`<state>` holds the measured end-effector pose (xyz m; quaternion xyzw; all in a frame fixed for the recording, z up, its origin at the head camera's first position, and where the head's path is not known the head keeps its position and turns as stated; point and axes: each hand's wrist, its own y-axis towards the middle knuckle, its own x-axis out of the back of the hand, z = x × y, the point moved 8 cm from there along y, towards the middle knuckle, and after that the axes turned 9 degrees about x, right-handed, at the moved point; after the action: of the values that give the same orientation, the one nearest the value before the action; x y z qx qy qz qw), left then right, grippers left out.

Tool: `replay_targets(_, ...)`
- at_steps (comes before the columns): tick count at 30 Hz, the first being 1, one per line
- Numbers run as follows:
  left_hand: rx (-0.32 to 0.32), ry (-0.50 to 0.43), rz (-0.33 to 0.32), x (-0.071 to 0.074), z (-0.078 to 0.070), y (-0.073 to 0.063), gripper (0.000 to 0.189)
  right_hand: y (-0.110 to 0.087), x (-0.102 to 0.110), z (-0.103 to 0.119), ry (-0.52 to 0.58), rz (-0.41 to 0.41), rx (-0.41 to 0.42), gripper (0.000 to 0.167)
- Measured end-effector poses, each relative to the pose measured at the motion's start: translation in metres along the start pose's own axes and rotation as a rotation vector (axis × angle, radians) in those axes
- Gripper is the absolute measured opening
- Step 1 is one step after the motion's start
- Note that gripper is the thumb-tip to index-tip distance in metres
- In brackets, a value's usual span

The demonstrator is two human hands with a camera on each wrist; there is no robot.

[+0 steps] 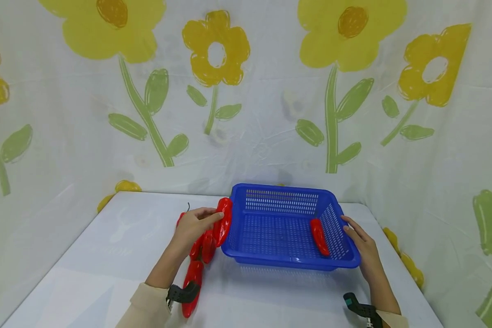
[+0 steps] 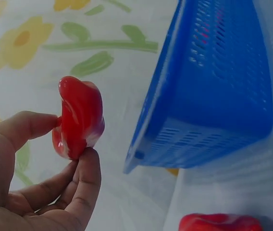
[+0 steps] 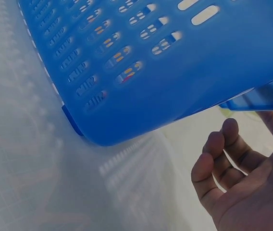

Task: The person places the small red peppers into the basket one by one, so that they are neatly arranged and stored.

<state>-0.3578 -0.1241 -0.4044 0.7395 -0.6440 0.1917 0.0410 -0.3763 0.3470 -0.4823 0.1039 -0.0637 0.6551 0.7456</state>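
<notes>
My left hand (image 1: 193,226) pinches a glossy red chili pepper (image 1: 223,221) between thumb and fingers, beside the left rim of a blue plastic basket (image 1: 287,263). The left wrist view shows this pepper (image 2: 81,115) end-on, apart from the basket wall (image 2: 213,96). At the basket's right rim, my right hand (image 1: 365,250) holds the edge. Seen from the right wrist, several fingers of that hand (image 3: 244,178) curl below the rim, and part of its grip is hidden. Inside the basket, toward the right, lies one red pepper (image 1: 320,237).
More red peppers (image 1: 193,284) lie on the white table (image 1: 86,259) left of the basket, partly covered by my left hand and wrist. A white curtain (image 1: 262,136) with yellow flowers hangs behind the table and along its sides.
</notes>
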Motion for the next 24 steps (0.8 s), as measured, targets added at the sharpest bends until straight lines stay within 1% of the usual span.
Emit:
replay_targets(4, -0.022, -0.036, 0.032, -0.006, -0.012, 0.004, 0.054, 0.001, 0.001, 0.001, -0.002, -0.004, 0.002, 0.061)
replay_targets(9, -0.033, -0.001, 0.051, -0.013, -0.022, 0.004, 0.053, 0.000, 0.000, -0.001, 0.010, 0.002, -0.017, 0.061)
replay_targets(14, -0.045, 0.014, 0.090, -0.025, -0.031, 0.007, 0.053, -0.001, -0.002, -0.003, 0.005, 0.002, -0.010, 0.061)
replay_targets(20, -0.065, -0.003, 0.146, -0.041, -0.052, 0.008, 0.050, 0.000, -0.001, -0.004, 0.004, 0.006, -0.021, 0.061)
replay_targets(24, -0.059, -0.008, 0.161, -0.051, -0.061, 0.009, 0.048, 0.001, -0.001, -0.003, 0.004, 0.004, -0.019, 0.061)
